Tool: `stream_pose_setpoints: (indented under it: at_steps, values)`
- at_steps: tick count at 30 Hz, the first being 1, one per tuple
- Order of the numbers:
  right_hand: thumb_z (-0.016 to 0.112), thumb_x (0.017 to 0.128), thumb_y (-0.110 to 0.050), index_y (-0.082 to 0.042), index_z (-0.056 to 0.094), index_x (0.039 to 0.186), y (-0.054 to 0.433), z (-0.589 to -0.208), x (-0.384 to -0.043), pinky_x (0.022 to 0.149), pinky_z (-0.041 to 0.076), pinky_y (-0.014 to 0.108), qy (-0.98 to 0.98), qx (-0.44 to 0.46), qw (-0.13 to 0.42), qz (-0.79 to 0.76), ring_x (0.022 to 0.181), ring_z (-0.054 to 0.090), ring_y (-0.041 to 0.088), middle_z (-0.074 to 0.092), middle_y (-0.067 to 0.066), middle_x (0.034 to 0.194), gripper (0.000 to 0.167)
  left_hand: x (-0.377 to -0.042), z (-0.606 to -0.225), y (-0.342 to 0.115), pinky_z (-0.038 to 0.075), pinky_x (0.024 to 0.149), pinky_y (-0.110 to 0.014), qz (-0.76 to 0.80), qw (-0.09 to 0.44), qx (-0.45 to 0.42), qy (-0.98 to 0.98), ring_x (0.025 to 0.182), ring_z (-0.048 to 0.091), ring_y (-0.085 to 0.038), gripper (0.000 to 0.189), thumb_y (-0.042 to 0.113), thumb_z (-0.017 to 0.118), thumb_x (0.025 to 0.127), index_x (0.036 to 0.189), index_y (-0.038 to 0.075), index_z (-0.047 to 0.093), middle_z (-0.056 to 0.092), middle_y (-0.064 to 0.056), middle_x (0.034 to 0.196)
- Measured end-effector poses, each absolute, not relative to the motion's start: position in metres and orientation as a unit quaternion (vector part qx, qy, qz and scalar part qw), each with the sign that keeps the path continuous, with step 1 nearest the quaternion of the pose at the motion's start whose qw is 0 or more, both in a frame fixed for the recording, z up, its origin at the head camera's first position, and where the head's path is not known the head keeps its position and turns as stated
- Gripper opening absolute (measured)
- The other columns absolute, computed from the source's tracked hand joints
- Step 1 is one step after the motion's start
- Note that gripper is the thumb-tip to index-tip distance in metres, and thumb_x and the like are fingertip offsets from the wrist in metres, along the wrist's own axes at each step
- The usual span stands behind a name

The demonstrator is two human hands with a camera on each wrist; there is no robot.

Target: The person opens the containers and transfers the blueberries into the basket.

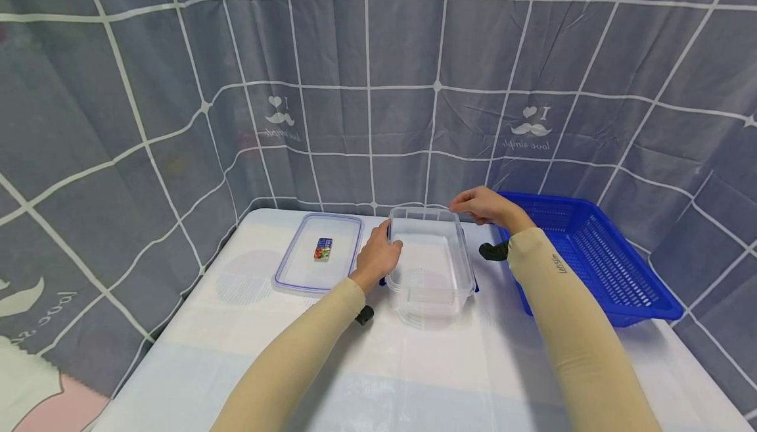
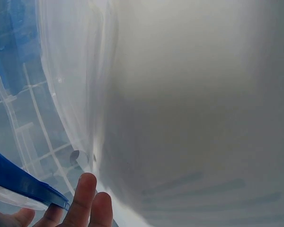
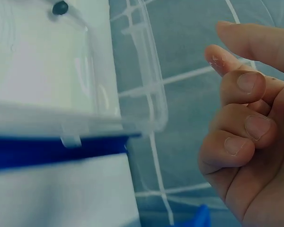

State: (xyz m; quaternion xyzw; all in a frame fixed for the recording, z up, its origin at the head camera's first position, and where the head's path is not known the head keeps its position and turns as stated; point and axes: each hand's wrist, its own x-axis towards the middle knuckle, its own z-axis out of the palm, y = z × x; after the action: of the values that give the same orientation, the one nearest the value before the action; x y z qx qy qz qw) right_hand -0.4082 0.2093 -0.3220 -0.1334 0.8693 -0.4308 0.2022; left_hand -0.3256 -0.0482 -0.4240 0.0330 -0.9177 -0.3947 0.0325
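Note:
A clear rectangular food container stands without its lid in the middle of the white table, with blue side clips hanging out from its walls. At its left wall, my left hand grips the side, the thumb by the rim and the fingers near a blue clip. My right hand hovers by the far right corner; in the right wrist view its fingers curl loosely, apart from the container and holding nothing. To the left lies the blue-edged lid, flat on the table, with a colourful label.
A blue perforated plastic basket stands at the right of the table, close to my right forearm. Behind the table hangs a grey curtain with white grid lines. The white table carries a printed cloth or cover.

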Motion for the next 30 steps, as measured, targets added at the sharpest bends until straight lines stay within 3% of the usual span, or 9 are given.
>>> stream_pose_setpoints:
  at_steps: [9, 25, 30]
  values:
    - [0.067, 0.098, -0.027, -0.008, 0.067, 0.130, 0.171, -0.337, -0.412, 0.059, 0.034, 0.030, 0.853, -0.135, 0.212, -0.458, 0.053, 0.028, 0.013, 0.033, -0.005, 0.058, 0.037, -0.326, -0.425, -0.050, 0.044, 0.101, -0.058, -0.394, 0.039, 0.027, -0.918, 0.128, 0.055, -0.037, 0.061, 0.038, 0.044, 0.100, 0.158, 0.023, 0.032, 0.044, -0.005, 0.154]
    - [0.068, 0.096, -0.019, -0.006, 0.067, 0.124, 0.131, -0.376, -0.418, 0.055, 0.031, 0.026, 0.813, -0.107, 0.246, -0.517, 0.054, 0.027, 0.013, 0.035, -0.004, 0.061, 0.031, -0.328, -0.426, -0.048, 0.044, 0.103, -0.057, -0.392, 0.037, 0.029, -0.919, 0.129, 0.055, -0.035, 0.061, 0.039, 0.042, 0.101, 0.159, 0.023, 0.031, 0.042, -0.005, 0.155]
    - [0.066, 0.098, -0.016, -0.001, 0.063, 0.131, 0.123, -0.392, -0.420, 0.054, 0.030, 0.025, 0.806, -0.093, 0.259, -0.524, 0.053, 0.027, 0.011, 0.037, -0.004, 0.061, 0.036, -0.327, -0.426, -0.048, 0.043, 0.103, -0.058, -0.394, 0.035, 0.028, -0.918, 0.130, 0.054, -0.036, 0.061, 0.039, 0.041, 0.101, 0.159, 0.024, 0.030, 0.041, -0.004, 0.157]
